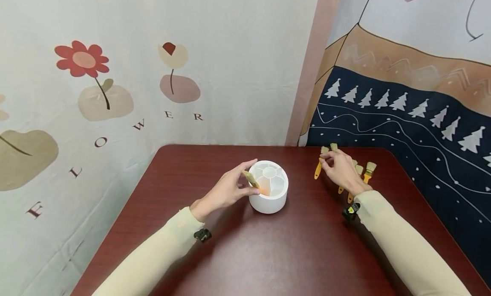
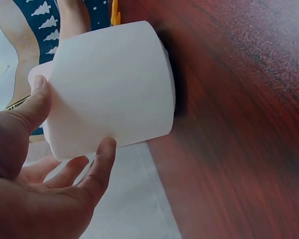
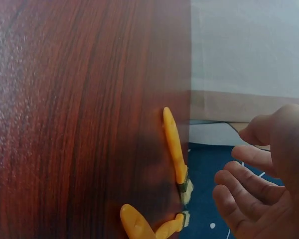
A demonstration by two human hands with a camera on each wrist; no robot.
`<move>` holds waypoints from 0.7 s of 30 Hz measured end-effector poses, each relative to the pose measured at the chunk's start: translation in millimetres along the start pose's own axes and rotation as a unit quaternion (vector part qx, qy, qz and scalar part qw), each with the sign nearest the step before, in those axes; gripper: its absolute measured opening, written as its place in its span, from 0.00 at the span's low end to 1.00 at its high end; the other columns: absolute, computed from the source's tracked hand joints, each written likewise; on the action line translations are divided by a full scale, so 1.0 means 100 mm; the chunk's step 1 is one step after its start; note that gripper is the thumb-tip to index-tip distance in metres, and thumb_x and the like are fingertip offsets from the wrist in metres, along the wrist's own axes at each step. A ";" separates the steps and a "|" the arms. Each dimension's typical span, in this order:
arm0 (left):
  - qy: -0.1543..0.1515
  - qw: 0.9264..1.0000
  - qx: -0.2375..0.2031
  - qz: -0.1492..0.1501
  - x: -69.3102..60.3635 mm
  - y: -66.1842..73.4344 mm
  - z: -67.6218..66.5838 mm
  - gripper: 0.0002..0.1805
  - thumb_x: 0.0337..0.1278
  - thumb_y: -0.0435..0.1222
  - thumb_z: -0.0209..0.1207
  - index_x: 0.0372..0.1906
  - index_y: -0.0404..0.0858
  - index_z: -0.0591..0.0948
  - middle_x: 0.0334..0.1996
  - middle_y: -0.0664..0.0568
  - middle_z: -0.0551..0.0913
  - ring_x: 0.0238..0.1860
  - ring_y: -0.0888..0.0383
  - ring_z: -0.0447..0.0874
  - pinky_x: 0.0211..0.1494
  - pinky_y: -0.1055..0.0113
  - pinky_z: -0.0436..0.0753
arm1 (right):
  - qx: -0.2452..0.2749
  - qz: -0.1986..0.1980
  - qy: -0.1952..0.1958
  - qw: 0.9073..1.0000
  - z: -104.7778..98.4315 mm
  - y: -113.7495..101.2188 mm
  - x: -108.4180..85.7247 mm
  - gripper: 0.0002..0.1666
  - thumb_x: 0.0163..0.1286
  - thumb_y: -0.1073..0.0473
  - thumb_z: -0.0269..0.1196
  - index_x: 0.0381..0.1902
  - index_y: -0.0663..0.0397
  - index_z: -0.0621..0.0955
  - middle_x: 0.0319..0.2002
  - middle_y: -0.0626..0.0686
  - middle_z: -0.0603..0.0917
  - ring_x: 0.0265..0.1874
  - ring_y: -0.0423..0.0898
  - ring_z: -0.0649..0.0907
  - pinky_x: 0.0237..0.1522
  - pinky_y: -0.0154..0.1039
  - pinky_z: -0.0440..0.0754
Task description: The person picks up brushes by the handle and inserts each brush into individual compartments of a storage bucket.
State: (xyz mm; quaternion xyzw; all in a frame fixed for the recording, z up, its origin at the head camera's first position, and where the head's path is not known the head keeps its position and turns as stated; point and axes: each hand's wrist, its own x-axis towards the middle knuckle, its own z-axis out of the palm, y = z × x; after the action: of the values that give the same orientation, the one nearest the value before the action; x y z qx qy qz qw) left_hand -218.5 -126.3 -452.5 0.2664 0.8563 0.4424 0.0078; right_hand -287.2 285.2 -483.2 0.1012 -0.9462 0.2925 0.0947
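A white round divided organizer (image 1: 268, 205) stands on the table. My left hand (image 1: 226, 187) holds its side, thumb and fingers spread around the wall near the rim. In the left wrist view, the organizer's pale wall (image 2: 109, 89) fills the middle and the left hand (image 2: 55, 179) touches it. One paintbrush (image 1: 251, 179) leans in a compartment, bristles up. My right hand (image 1: 341, 170) hovers over the brushes at the right, fingers loosely bent. An orange-handled brush (image 1: 318, 169) lies by its fingertips; in the right wrist view a gap separates that brush (image 3: 174, 147) from the hand (image 3: 259, 184).
More orange-handled brushes lie under and beside the right hand, one brush (image 1: 369, 172) being the farthest right. The dark red wooden table (image 1: 268, 253) ends at a back edge near the brushes. Printed cloth (image 1: 238, 74) hangs behind it.
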 end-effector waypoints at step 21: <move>0.126 0.988 -0.019 -0.086 -0.27 0.18 0.31 0.54 0.55 0.40 0.91 0.81 0.35 0.71 0.66 0.40 0.85 0.65 0.42 0.94 0.59 0.49 0.97 | -0.028 0.025 -0.068 0.997 0.15 0.06 0.20 0.34 0.88 0.56 0.65 0.79 0.77 0.78 0.80 0.77 0.75 0.84 0.75 0.71 0.87 0.73 0.71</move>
State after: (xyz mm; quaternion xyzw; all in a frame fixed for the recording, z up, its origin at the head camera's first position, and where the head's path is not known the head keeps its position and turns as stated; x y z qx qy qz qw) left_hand -179.3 -107.0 -464.2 0.1338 0.8614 0.4866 -0.0575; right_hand -310.1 278.4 -493.9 0.0942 -0.9605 0.2607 0.0258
